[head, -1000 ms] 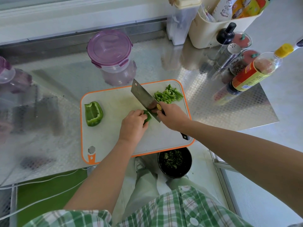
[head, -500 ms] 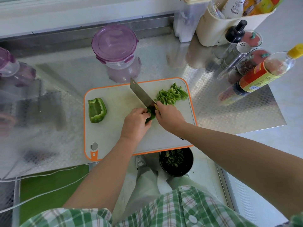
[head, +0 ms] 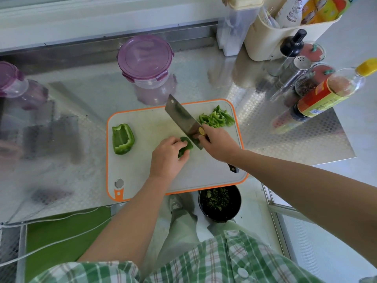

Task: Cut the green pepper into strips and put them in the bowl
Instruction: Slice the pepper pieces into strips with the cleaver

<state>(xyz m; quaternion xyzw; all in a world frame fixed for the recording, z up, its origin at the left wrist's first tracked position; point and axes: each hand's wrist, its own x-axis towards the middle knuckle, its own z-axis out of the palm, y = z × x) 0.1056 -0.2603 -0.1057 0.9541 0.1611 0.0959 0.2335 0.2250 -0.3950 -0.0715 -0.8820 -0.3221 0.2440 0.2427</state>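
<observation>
Left hand (head: 167, 158) curls over a small pepper piece (head: 186, 146) mid-board. The fingers cover most of it, and only its right end shows, right against the knife blade. Right hand (head: 216, 144) grips the knife (head: 180, 117). The handle is mostly hidden in the fist, with just the butt poking out near the right near corner of the cutting board (head: 155, 127). There is a gold round mark on the blade by the handle, unreadable. Cut strips (head: 217, 119) are piled at the far right corner. The pepper half (head: 122, 138) lies hollow side up by the left edge, well apart from both hands. The black bowl (head: 221, 218) sits below the near edge, its far rim hidden by the board; the green bits inside are hard to make out. The yellow-capped bottle (head: 326, 92) at the right has a red-yellow label, print too small to read. One purple-lidded tub (head: 145, 58) stands beyond the far edge.
</observation>
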